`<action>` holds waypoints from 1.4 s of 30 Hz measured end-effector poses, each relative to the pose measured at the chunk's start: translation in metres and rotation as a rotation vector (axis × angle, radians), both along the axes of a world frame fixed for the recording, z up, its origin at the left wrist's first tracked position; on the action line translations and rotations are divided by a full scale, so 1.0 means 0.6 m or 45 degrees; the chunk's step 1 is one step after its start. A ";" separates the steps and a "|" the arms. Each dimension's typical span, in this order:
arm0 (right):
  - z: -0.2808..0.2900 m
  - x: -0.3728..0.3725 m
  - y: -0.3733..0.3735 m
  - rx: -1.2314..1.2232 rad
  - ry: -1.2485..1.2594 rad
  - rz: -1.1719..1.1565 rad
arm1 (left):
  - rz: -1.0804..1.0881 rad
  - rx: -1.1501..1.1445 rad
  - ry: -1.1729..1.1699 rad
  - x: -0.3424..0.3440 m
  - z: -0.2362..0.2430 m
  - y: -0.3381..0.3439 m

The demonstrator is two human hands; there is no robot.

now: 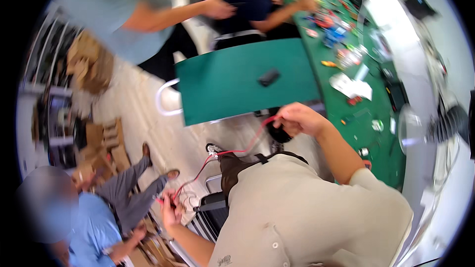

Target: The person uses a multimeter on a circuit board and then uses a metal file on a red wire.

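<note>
A thin red cable (232,152) hangs slack in front of my body between my two hands. My right hand (300,118), at the near edge of the small green table (222,84), pinches one stretch of it. Lower and to the left, my left hand (171,211) is closed on the other end, where a small tip pokes out past the fingers. Blur keeps me from making out that tip. On the green table lies a small black box-shaped object (268,77), apart from both hands.
A long green workbench (366,128) on the right carries tools, wires and plastic bags. Two people stand or sit beyond the small table; a hand (309,3) reaches over the bench. Another person in a blue shirt (96,227) sits at lower left, near cardboard boxes (91,62).
</note>
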State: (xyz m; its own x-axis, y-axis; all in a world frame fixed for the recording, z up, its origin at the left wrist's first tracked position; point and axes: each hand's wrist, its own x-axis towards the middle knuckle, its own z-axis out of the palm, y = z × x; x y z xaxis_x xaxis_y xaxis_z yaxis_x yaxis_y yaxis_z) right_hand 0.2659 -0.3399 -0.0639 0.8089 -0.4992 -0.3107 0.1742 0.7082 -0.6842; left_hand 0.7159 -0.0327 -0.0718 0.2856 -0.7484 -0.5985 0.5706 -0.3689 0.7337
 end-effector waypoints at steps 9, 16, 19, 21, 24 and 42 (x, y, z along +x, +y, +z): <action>-0.010 0.548 0.069 -0.147 0.454 0.585 | -0.131 -0.011 -0.089 0.260 -0.029 -0.117; -0.025 0.894 0.037 -0.125 0.343 0.513 | 0.079 -0.142 0.158 0.467 -0.020 -0.198; -0.034 0.985 0.000 -0.048 0.385 0.417 | 0.117 -0.204 0.285 0.557 -0.029 -0.246; -0.054 1.052 -0.033 -0.038 0.387 0.337 | 0.100 -0.241 0.366 0.616 -0.033 -0.286; -0.077 1.160 -0.102 -0.004 0.277 0.289 | 0.012 -0.290 0.468 0.707 -0.030 -0.361; 0.003 1.903 -0.598 -0.543 0.102 0.658 | -0.391 -0.255 0.195 1.334 0.024 -0.855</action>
State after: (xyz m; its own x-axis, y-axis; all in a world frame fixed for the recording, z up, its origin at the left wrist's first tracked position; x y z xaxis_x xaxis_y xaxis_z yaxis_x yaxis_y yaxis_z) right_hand 1.4076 -0.6987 -0.0620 0.9594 -0.1462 -0.2411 -0.1774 0.3517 -0.9192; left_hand 1.5164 -0.5459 -0.0577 -0.0508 -0.8913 -0.4505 0.5645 -0.3978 0.7233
